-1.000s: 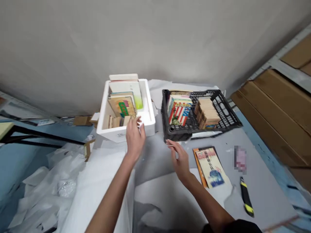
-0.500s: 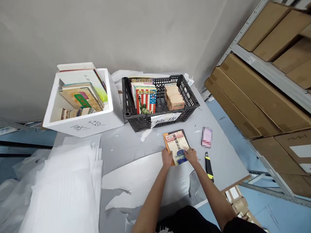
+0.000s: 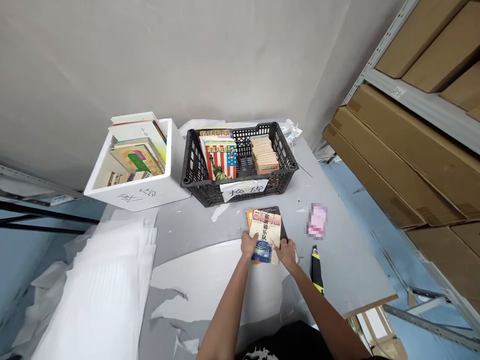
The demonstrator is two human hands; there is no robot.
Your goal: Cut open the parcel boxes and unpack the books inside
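Observation:
A cream paperback with a blue drawing lies on top of a dark book, which shows along the top and right. An orange cover peeks out at the left. My left hand grips the left edge of these books, thumb on the cream cover. On the opposite side, my right hand is closed on the lower right edge, its thumb at the cream paperback and its fingers by the dark book. Whatever the fingers do underneath is hidden.
Behind the books stands a black plastic crate holding books, beside a white foam box of books. A utility knife and a blurred pink item lie to the right. White foam sheets are stacked left; cartons fill the right shelves.
The cream paperback has turned straighter and shifted over the books beneath, so more of the dark book shows at the right. My right hand has moved to the lower right edge. The view has shifted slightly.

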